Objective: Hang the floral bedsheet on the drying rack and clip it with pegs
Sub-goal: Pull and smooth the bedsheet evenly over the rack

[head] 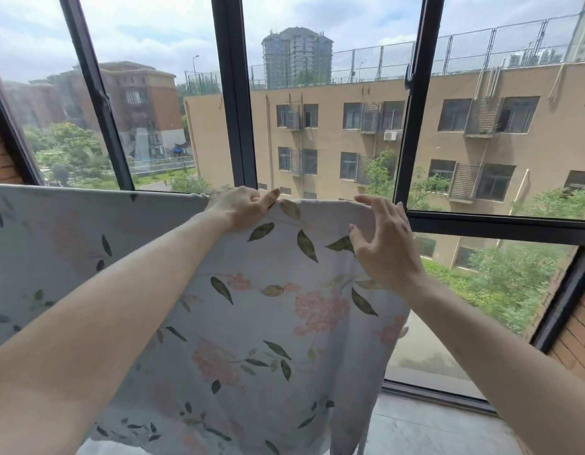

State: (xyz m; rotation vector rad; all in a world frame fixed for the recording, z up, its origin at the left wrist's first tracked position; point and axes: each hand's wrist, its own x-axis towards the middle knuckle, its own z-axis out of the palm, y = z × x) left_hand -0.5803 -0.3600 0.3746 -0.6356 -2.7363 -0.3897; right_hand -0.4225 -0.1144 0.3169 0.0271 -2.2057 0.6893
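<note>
The floral bedsheet (268, 323), pale with green leaves and pink blossoms, hangs in front of me over a rail that the cloth hides. Its top edge runs from the far left to about the middle right. My left hand (241, 206) pinches the top fold of the sheet between thumb and fingers. My right hand (383, 238) hovers at the sheet's right top corner with fingers spread and loosely bent, fingertips touching the cloth. No pegs are in view.
Dark window frames (237, 103) stand close behind the sheet, with buildings and trees outside. A brick wall (576, 339) closes the right side, and a grey floor (425, 425) shows below right. The sheet's lower edge hangs near the floor.
</note>
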